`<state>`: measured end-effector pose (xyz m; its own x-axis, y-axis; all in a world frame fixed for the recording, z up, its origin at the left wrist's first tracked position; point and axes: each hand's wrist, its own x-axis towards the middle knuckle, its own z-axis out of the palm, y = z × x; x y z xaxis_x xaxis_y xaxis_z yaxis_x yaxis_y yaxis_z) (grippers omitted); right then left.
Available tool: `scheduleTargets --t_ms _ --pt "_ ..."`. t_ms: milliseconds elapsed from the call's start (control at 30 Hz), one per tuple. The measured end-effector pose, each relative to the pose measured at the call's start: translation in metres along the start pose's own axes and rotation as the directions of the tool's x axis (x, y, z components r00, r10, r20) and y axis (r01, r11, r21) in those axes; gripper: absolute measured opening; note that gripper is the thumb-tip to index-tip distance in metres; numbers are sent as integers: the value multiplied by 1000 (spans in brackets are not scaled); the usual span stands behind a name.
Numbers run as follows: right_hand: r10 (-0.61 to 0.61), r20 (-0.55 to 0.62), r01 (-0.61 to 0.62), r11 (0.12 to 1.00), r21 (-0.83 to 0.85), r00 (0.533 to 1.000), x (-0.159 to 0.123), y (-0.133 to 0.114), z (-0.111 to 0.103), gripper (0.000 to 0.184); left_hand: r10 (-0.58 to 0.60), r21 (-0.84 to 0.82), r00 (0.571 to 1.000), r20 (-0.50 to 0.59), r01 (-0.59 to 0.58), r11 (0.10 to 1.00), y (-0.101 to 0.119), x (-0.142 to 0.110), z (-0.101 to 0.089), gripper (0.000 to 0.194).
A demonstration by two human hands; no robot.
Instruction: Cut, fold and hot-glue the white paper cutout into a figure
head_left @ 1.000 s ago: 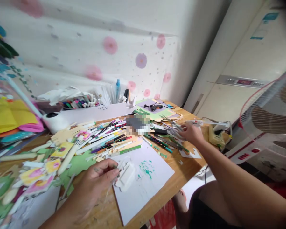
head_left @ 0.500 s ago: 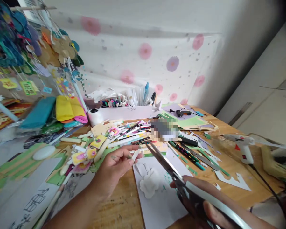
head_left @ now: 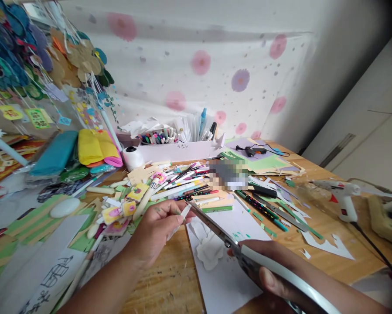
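My left hand [head_left: 156, 229] pinches a small white paper strip [head_left: 182, 214] above the wooden table [head_left: 169, 279]. My right hand [head_left: 269, 268] grips a pair of scissors [head_left: 222, 233] by their pale handles, blades pointing up-left. The blade tips reach the white strip in my left fingers. Below them lies a white sheet [head_left: 225, 270] with green paint smears and a white foam cut-out [head_left: 210, 253] on it.
Several pens and markers [head_left: 182, 185] lie heaped mid-table with paper cut-outs. A white organiser box [head_left: 176, 150] stands at the back. A white glue gun [head_left: 341, 198] sits at the right, a black one [head_left: 253, 150] further back. Coloured felt and hanging crafts fill the left.
My right hand left the tools at the far right and came in holding the scissors. The blades have now closed in on the strip in my left hand. The camera turned left.
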<state>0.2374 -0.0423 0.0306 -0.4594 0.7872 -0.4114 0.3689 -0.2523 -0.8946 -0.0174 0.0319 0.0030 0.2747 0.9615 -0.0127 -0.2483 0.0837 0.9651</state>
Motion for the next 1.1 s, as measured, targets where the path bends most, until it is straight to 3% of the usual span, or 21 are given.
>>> scheduleTargets --t_ms 67,133,267,333,500,667,867,1000,1100 --pt "-27 63 23 998 62 998 4 4 1 65 -22 -2 1000 12 22 1000 2 0 0 21" --pt "-49 48 43 992 116 998 8 9 1 62 -52 6 999 17 52 999 3 0 -1 20" --pt "-116 -115 135 975 178 987 13 14 2 56 12 138 999 -43 -6 990 3 0 0 15" --pt "-184 -198 224 954 200 963 16 11 6 55 19 215 1000 -19 -14 977 0 -4 3 16" --pt "-295 -327 389 879 275 898 35 -9 22 49 -193 297 970 145 144 944 -7 -18 20 22" --pt "-199 -388 314 913 260 900 49 -21 27 34 -296 332 934 202 219 918 -7 -23 29 18" --pt "-234 -506 371 909 188 830 47 -23 17 35 -270 359 934 232 176 917 -6 -17 22 17" --pt "-320 -460 438 882 175 828 41 -11 11 35 -208 310 963 172 147 939 -5 -17 18 17" --pt "-404 -354 488 853 188 843 31 1 8 42 -160 139 984 79 148 979 -4 -18 20 16"
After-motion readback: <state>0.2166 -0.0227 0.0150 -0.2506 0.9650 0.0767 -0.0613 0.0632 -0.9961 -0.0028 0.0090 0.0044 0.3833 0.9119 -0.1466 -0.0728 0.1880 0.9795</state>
